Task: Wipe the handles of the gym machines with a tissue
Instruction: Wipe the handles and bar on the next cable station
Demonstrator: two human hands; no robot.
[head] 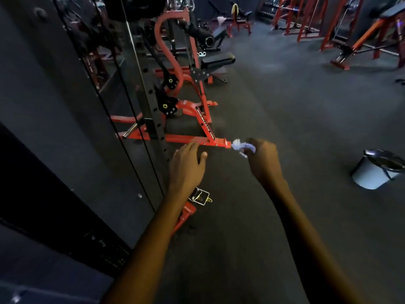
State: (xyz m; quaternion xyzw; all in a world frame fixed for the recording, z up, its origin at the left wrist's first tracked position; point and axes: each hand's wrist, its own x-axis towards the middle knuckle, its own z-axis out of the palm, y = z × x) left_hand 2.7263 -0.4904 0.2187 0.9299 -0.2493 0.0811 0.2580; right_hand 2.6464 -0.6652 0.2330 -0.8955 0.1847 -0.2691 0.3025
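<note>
Your right hand (pixel 264 157) is curled round a crumpled pale tissue (pixel 241 147), which sticks out from the fist on its left side. The tissue sits just beside the near end of a red floor bar (pixel 192 140) of the machine frame (pixel 188 84); whether it touches the bar end cannot be told. Your left hand (pixel 187 166) is held flat, fingers straight and slightly spread, thumb out to the right, holding nothing. Its fingertips lie over the red bar in this view; contact cannot be confirmed.

Under your left wrist, a small metal wire handle (pixel 200 196) lies on the dark floor (pixel 285 106), next to a short red piece (pixel 186 213). Black cables (pixel 131 137) run diagonally down the left side against a dark panel. To the right, well apart from both hands, a pale bucket (pixel 374 172) with a dark liner stands on the floor. A black padded bench (pixel 218 59) and further red frames (pixel 306 16) stand at the far side.
</note>
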